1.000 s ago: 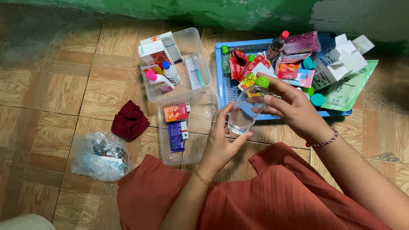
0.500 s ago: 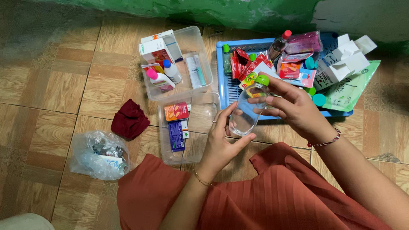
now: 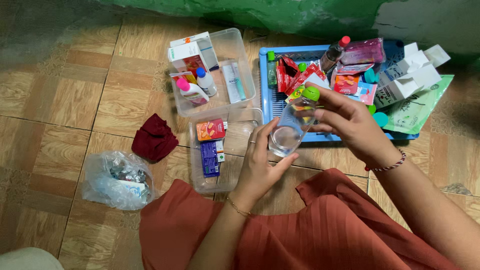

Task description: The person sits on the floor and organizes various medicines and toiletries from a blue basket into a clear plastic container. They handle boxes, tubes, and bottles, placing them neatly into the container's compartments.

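Observation:
I hold a clear plastic bottle with a green cap (image 3: 292, 122) in both hands, tilted with its cap pointing away from me. My left hand (image 3: 260, 162) cups its base, and my right hand (image 3: 350, 122) grips its upper part near the cap. The bottle hovers between a clear plastic tub (image 3: 235, 170) holding small packets and a blue tray (image 3: 270, 107) heaped with sachets, small bottles and white boxes.
A second clear tub (image 3: 240, 50) farther away holds boxes, two small bottles and a tube. A dark red cloth (image 3: 154, 139) and a crumpled clear plastic bag (image 3: 117, 180) lie on the tiled floor to the left. A green packet (image 3: 417, 112) lies right of the tray.
The bottle has tipped slightly, and my right hand has shifted along its upper part. My left hand stays under the base.

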